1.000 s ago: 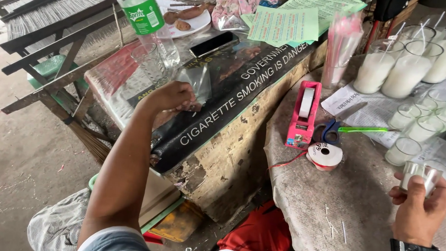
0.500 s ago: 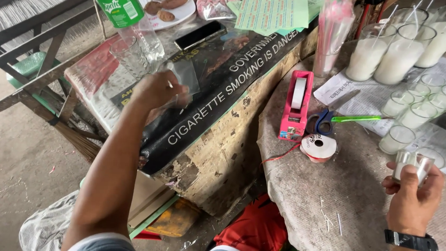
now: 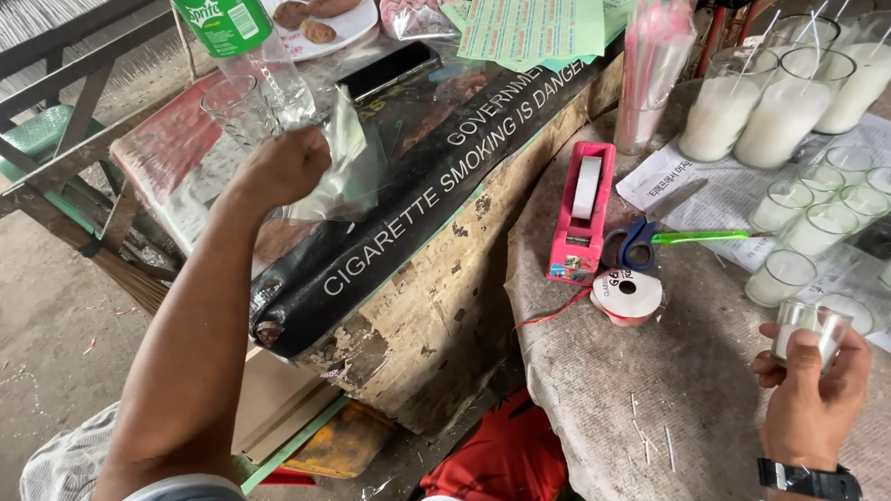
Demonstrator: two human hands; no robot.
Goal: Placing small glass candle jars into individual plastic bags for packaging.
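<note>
Two hands, well apart. The left hand (image 3: 281,165), at ten o'clock, is fisted around one clear plastic wrapper (image 3: 344,166), beside one empty drinking glass (image 3: 233,109) and one green-labelled bottle (image 3: 237,31). The right hand (image 3: 810,397), at four o'clock, is closed around one small candle glass (image 3: 811,327), wristwatch (image 3: 811,483) below. At twelve o'clock of it: about nine small filled glasses (image 3: 780,277), three tall filled glasses (image 3: 784,120), one pink tape dispenser (image 3: 582,211), one ribbon spool (image 3: 626,294), one pair of scissors (image 3: 656,240).

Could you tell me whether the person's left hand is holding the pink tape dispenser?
No, the left hand grips a clear plastic wrapper, while the pink tape dispenser stands untouched on the cloth-covered table.
</note>
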